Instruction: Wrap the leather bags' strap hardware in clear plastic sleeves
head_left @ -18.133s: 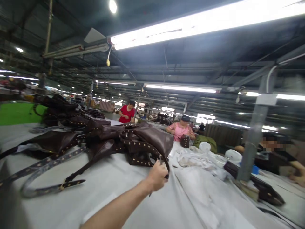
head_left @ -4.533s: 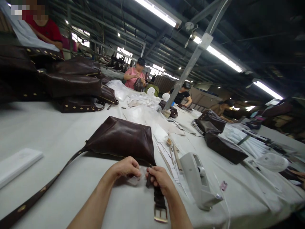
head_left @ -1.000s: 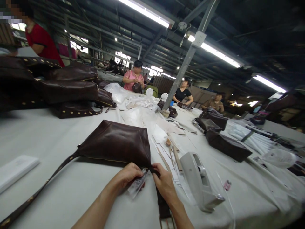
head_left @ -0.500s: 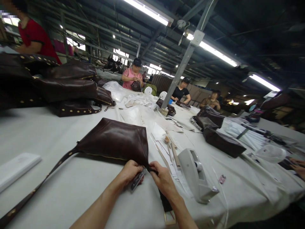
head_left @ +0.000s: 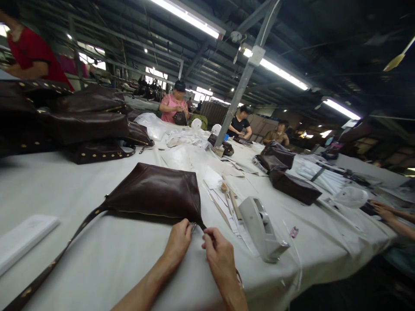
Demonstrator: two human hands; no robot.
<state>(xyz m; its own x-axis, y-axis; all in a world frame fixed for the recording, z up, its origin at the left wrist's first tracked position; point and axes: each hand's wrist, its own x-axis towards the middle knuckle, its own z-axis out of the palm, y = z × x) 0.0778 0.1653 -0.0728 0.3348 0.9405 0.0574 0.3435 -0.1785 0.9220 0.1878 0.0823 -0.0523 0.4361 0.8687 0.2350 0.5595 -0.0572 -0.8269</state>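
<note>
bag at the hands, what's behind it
Behind the bag are white cloth, crumpled plastic and, farther back, a person in pink. The bag covers the cloth close behind and under it, so whatever is there can't be seen.

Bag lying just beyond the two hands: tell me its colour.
The bag is dark brown with a slight shine; it shows best in the head view.

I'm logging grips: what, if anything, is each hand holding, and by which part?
Right hand: apparently the strap, close to where it meets the brown bag. Left hand: a small shiny thing at its fingertips; which part cannot be told.
</note>
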